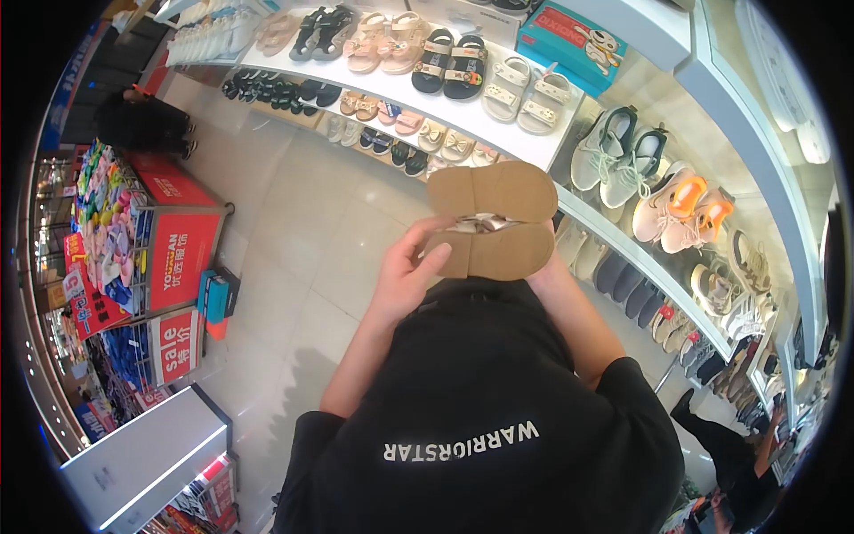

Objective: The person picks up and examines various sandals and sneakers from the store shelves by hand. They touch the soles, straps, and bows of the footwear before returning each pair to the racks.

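Note:
A pair of sandals is held up in front of the chest, tan soles facing the camera and side by side. Pale straps show in the gap between the two soles. My left hand is closed on the left end of the pair, with the thumb on the lower sole and fingers beside the gap. Behind the right end of the soles is my right hand; its fingers are hidden, so its grip cannot be made out.
A curved white shelf with sandals runs ahead, with a teal shoebox on it. Sneakers fill shelves on the right. A red-sided bin of goods stands left. People in dark clothes are at the far left and lower right.

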A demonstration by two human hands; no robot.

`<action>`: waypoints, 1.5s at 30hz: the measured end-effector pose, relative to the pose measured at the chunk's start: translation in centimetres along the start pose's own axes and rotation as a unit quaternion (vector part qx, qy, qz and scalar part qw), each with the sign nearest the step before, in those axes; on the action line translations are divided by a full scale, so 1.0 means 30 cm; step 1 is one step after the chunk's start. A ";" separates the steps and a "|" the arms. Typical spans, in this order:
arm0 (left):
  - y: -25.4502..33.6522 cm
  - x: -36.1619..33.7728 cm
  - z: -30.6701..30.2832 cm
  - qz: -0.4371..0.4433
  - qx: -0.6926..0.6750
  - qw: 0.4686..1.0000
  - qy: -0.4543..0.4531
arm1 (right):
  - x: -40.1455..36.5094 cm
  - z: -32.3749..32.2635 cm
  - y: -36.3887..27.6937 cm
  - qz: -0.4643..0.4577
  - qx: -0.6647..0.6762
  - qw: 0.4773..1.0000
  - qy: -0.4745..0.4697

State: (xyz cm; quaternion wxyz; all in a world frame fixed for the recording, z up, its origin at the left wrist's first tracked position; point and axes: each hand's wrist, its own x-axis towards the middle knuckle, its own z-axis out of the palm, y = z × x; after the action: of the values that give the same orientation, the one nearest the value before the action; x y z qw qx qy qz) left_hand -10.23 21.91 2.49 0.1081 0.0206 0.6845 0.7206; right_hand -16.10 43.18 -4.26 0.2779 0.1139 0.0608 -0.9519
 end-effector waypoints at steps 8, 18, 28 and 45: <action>-0.005 -0.052 -0.002 -0.013 -0.067 0.996 0.062 | -0.034 0.011 0.044 -0.015 -0.150 0.989 -0.002; -0.048 -0.138 0.004 -0.039 -0.343 0.937 -0.058 | -0.090 0.248 0.105 -0.244 -0.761 0.566 -0.202; -0.098 -0.181 0.004 -0.061 -0.363 0.929 -0.033 | -0.158 0.312 0.118 -0.262 -0.847 0.386 -0.254; -0.057 -0.169 -0.027 -0.131 -0.551 0.824 -0.008 | -0.105 0.324 0.053 0.064 -0.673 0.700 -0.229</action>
State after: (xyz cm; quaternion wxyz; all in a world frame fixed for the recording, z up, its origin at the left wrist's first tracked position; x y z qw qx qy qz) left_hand -5.21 20.25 1.35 0.2002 -0.1261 0.1687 0.9568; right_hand -14.42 41.72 5.84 0.3460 -0.3219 0.6124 -0.6338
